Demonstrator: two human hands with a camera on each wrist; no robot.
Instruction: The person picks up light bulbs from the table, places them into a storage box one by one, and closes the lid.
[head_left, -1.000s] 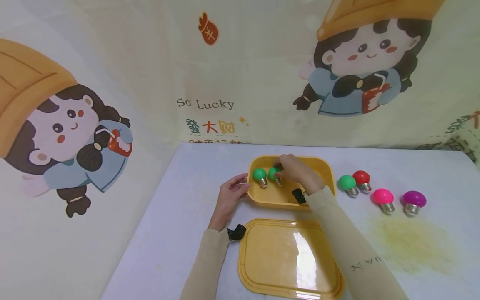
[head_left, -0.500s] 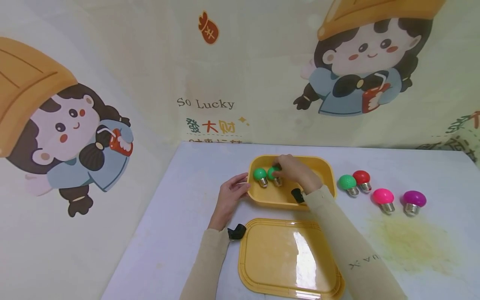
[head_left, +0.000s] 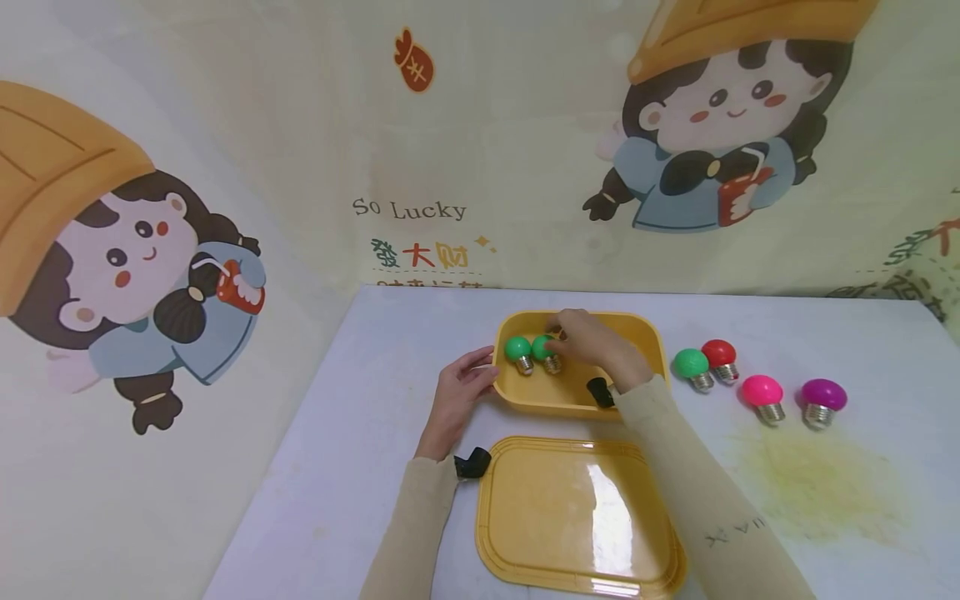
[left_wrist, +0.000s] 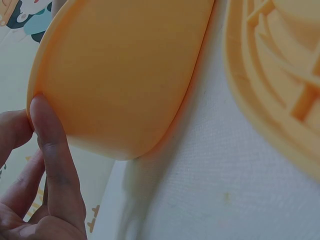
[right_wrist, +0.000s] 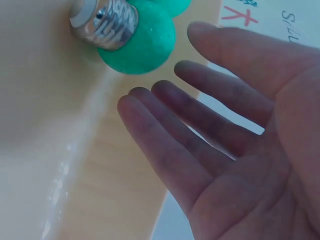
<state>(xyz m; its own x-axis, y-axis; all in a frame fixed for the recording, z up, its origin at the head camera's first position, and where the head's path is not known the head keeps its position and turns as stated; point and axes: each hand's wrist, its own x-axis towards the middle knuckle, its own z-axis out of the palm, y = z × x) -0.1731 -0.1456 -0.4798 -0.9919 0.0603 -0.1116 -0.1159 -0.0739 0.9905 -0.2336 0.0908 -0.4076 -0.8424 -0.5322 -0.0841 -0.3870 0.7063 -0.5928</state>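
The glossy green round light bulb with a silver screw base (head_left: 541, 346) lies inside the yellow plastic tray with rounded corners (head_left: 570, 412), just beyond the fingertips of the right hand (head_left: 596, 343). That hand is released, holding nothing: in its wrist view the fingers extend loosely, and a narrow gap parts the thumb from the bulb. The second green round bulb (head_left: 517, 349) lies close on the bulb's left, farther from the right hand. The left hand (head_left: 456, 398) is loose too, fingers spread, its thumb and fingertips touching the tray's left end. The flat, shiny yellow plastic lid (head_left: 540, 508) lies on the white table (head_left: 337, 417), on the near side of the tray, below the right forearm.
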